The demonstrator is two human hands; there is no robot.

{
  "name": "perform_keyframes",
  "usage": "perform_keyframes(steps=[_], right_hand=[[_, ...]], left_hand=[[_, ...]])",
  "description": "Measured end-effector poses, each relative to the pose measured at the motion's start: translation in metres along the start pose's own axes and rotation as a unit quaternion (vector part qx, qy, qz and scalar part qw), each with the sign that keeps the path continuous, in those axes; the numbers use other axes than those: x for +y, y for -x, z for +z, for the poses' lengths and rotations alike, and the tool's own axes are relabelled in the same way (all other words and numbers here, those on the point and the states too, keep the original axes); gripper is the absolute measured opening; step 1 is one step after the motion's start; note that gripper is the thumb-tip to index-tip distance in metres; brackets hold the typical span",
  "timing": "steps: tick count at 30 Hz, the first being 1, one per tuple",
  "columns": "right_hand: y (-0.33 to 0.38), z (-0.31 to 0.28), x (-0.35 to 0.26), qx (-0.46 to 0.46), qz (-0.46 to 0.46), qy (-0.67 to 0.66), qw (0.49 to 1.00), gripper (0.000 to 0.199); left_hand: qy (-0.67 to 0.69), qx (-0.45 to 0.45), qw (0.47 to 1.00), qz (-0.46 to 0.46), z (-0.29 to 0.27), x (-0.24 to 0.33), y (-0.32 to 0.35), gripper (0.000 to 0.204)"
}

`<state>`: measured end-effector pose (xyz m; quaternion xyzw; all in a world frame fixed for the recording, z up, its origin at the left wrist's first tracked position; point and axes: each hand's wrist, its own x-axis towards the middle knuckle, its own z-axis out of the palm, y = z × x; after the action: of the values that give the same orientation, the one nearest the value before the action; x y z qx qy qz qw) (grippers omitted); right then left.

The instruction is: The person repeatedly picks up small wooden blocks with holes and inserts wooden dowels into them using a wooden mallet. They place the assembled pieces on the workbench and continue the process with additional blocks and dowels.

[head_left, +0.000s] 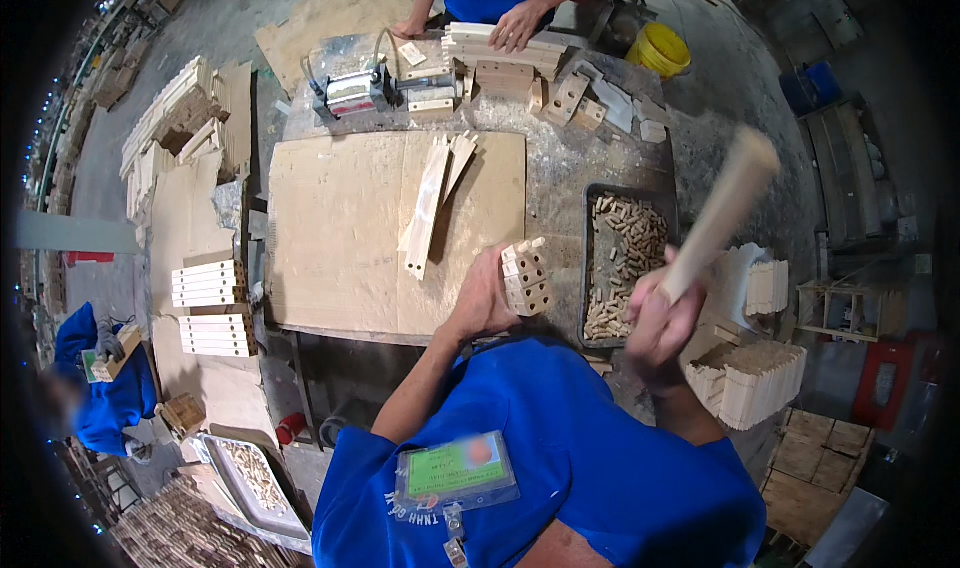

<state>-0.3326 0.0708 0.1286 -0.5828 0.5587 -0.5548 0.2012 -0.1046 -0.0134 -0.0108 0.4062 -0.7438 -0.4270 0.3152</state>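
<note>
My left hand (pixel 480 296) is closed around the side of a stack of pale wooden pieces (pixel 527 290) with drilled holes, at the table's near edge. Dowels stick up from the far end of that stack. Raised at the right, my right hand (pixel 663 323) grips a thick wooden stick (pixel 722 213), blurred by motion and slanting up and away. Beneath and beside this hand is a black tray (pixel 586 258) of loose wooden dowels (pixel 628 243). Two long drilled wooden slats (pixel 430 208) lie crossed on a cardboard sheet (pixel 335 228) left of the stack.
Across the table, a co-worker's hand (pixel 517 25) rests on wooden strips near a clamp-like machine (pixel 355 93). Stacked slats (pixel 210 283) stand at the left; bundled wooden pieces (pixel 750 383) sit at the right. Another person (pixel 105 378) works at far left. A yellow bucket (pixel 660 50) stands beyond the table.
</note>
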Motion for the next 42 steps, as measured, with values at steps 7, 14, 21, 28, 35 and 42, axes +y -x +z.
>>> perform_keyframes(steps=[7, 14, 21, 28, 35, 42], right_hand=[[-0.004, 0.020, 0.019, -0.167, 0.064, 0.167, 0.970, 0.034], [0.019, 0.088, 0.092, -0.080, 0.344, -0.230, 0.907, 0.022], [0.016, 0.126, 0.094, -0.070, 0.382, -0.386, 0.837, 0.027], [0.006, 0.166, 0.096, -0.067, 0.344, -0.330, 0.877, 0.027], [0.008, 0.170, 0.104, -0.049, 0.354, -0.355, 0.864, 0.025], [0.000, 0.158, 0.093, -0.063, 0.389, -0.385, 0.834, 0.025]], left_hand=[[0.023, 0.012, 1.000, -0.004, -0.002, -0.005, 0.000, 0.098], [0.066, 0.001, 0.998, 0.009, 0.000, 0.006, -0.005, 0.104], [0.083, -0.001, 0.996, -0.032, -0.013, 0.003, -0.007, 0.107], [-0.104, -0.015, 0.994, 0.031, -0.048, 0.002, -0.025, 0.086], [0.048, 0.026, 0.996, -0.071, -0.032, -0.014, -0.020, 0.094], [0.056, 0.045, 0.991, -0.115, -0.023, -0.007, -0.015, 0.092]])
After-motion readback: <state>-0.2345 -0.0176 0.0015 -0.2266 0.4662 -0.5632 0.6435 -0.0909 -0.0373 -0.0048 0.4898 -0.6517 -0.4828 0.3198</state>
